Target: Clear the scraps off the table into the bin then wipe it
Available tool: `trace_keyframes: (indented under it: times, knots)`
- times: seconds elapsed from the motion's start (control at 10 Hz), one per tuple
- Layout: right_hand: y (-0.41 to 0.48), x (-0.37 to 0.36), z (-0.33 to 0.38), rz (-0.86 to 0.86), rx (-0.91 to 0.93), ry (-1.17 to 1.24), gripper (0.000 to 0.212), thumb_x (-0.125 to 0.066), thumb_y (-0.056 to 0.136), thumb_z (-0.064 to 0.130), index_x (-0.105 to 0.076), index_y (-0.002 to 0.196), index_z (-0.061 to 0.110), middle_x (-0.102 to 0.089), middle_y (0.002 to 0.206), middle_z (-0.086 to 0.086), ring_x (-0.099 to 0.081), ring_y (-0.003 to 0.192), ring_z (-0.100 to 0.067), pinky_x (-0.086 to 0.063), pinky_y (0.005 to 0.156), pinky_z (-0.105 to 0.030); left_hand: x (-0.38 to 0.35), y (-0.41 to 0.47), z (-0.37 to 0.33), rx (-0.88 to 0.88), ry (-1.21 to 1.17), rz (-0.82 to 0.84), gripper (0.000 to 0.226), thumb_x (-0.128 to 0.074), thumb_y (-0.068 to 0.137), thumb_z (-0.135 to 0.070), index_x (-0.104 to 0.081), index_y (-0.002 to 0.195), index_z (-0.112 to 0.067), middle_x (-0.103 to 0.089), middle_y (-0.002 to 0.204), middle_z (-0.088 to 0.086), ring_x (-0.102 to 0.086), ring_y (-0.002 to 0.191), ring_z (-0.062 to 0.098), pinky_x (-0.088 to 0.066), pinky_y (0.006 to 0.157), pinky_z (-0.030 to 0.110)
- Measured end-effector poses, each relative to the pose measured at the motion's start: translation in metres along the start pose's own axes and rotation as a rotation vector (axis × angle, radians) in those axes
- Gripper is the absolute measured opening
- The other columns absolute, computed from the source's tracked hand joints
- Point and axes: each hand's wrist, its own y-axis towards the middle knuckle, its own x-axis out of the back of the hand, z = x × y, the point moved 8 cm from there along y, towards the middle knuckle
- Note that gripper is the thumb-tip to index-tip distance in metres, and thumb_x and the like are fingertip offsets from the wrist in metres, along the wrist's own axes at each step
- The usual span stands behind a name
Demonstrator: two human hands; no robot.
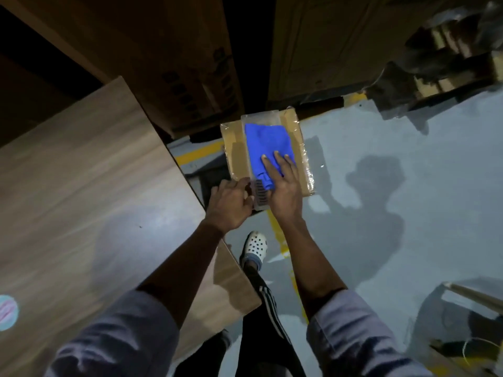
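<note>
Head view: you're fetching the cloth, so wiping hasn't begun.
Your right hand (283, 186) lies flat, fingers spread, on the blue cloth (268, 148) atop a cardboard box (298, 148) beside the table (89, 172); your left hand (231, 205), loosely curled, touches the box's near edge. No scraps or bin visible.

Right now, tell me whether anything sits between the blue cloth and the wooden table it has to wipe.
Nothing visible does. The blue cloth lies on a taped cardboard box just past the table corner, the right hand flat on it and the left hand beside. Only open floor gap separates box and table.
</note>
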Motion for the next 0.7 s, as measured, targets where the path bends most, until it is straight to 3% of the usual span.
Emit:
trace_keyframes:
  times: [0.1,0.2,0.3,0.4,0.5,0.6,0.7]
  knots:
    - [-0.014,-0.063,-0.024,0.494,-0.017,-0.375,0.065,-0.055,0.098,0.030,-0.034,0.160,0.022,-0.027,0.167,-0.009,-0.015,0.157,-0.033,-0.013,0.124,-0.057,-0.014,-0.004,0.002,-0.036,0.202,0.090,0.055,-0.052,0.099,-0.035,-0.038,0.150,-0.019,-0.056,0.142,0.015,-0.042,0.134,0.034,-0.032,0.109,0.048]
    - [-0.020,-0.075,-0.027,0.549,-0.054,-0.409,0.059,-0.059,0.095,0.029,-0.047,0.152,0.017,-0.043,0.159,-0.009,-0.024,0.154,-0.031,-0.004,0.118,-0.059,-0.017,-0.010,-0.002,-0.076,0.324,0.128,0.054,-0.051,0.098,-0.036,-0.041,0.148,-0.017,-0.056,0.141,0.014,-0.043,0.133,0.032,-0.033,0.110,0.049]
    - [-0.006,-0.062,-0.011,0.328,-0.071,-0.344,0.047,-0.067,0.086,0.022,-0.065,0.132,0.013,-0.063,0.139,-0.009,-0.049,0.139,-0.032,-0.017,0.116,-0.055,-0.011,-0.013,-0.010,-0.069,0.371,0.099,0.055,-0.050,0.096,-0.036,-0.041,0.148,-0.017,-0.057,0.141,0.013,-0.044,0.131,0.032,-0.032,0.111,0.049]
    - [-0.005,-0.078,-0.020,0.451,-0.172,-0.260,0.056,-0.049,0.102,0.024,-0.040,0.154,0.008,-0.035,0.163,-0.016,-0.031,0.151,-0.036,-0.027,0.120,-0.053,-0.009,-0.014,-0.015,-0.062,0.398,0.080,0.054,-0.051,0.096,-0.036,-0.043,0.146,-0.017,-0.055,0.143,0.013,-0.041,0.135,0.032,-0.029,0.115,0.051]
    - [-0.013,-0.100,-0.034,0.608,-0.228,-0.299,0.069,-0.045,0.107,0.034,-0.013,0.164,0.011,-0.006,0.171,-0.014,-0.010,0.157,-0.036,-0.024,0.123,-0.052,-0.004,-0.015,-0.013,-0.068,0.403,0.014,0.055,-0.051,0.097,-0.037,-0.043,0.147,-0.016,-0.048,0.150,0.015,-0.033,0.144,0.034,-0.019,0.121,0.056]
    - [-0.017,-0.087,-0.025,0.611,-0.274,-0.258,0.061,-0.026,0.111,0.043,-0.010,0.165,0.020,-0.005,0.173,-0.004,-0.006,0.159,-0.030,-0.018,0.125,-0.049,0.013,-0.030,-0.014,-0.099,0.395,-0.080,0.059,-0.042,0.102,-0.042,-0.036,0.154,-0.015,-0.034,0.161,0.018,-0.016,0.155,0.037,-0.007,0.125,0.061]
    - [-0.017,-0.068,0.000,0.540,-0.285,-0.198,0.059,-0.025,0.111,0.043,-0.022,0.163,0.015,-0.016,0.171,-0.006,-0.013,0.158,-0.031,-0.022,0.124,-0.051,0.035,-0.050,-0.002,-0.092,0.374,-0.203,0.064,-0.029,0.106,-0.049,-0.026,0.161,-0.016,-0.019,0.168,0.019,-0.004,0.158,0.036,0.004,0.126,0.059]
